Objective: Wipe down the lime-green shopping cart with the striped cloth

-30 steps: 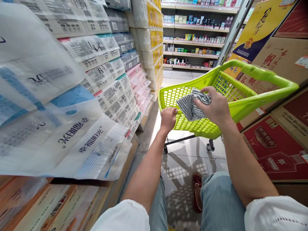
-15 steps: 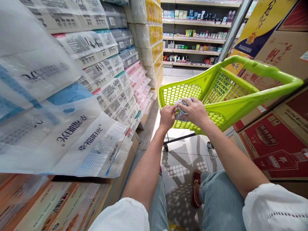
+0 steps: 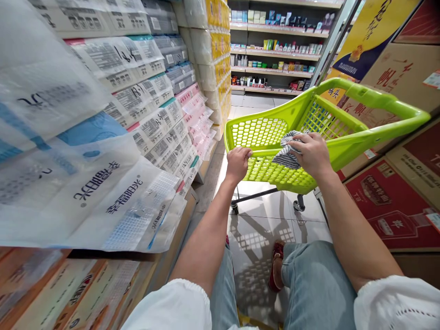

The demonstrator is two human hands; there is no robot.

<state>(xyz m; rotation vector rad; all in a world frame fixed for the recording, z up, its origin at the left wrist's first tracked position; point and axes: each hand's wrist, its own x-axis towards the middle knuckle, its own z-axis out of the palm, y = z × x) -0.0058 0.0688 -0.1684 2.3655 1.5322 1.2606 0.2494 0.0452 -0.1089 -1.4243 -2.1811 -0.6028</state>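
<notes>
A bright green plastic shopping cart (image 3: 343, 142) stands in front of me, its handle toward the right. My left hand (image 3: 238, 162) is closed on the near rim of the basket, close to its left corner. Farther right along the same rim, my right hand (image 3: 311, 152) grips a grey-and-white striped cloth (image 3: 288, 153) and presses it over the edge. Part of the cloth hangs down against the basket's perforated side; the rest is hidden under my fingers.
Stacked packs of tissue paper (image 3: 137, 96) rise close on the left, with a loose plastic wrapper (image 3: 113, 197) jutting out. Red and brown cartons (image 3: 392, 201) line the right. Shelves with small bottles and boxes (image 3: 275, 48) stand at the back.
My right hand has slid right along the rim with the cloth, away from my left hand. The left hand stays at the same corner, and the cloth now shows more.
</notes>
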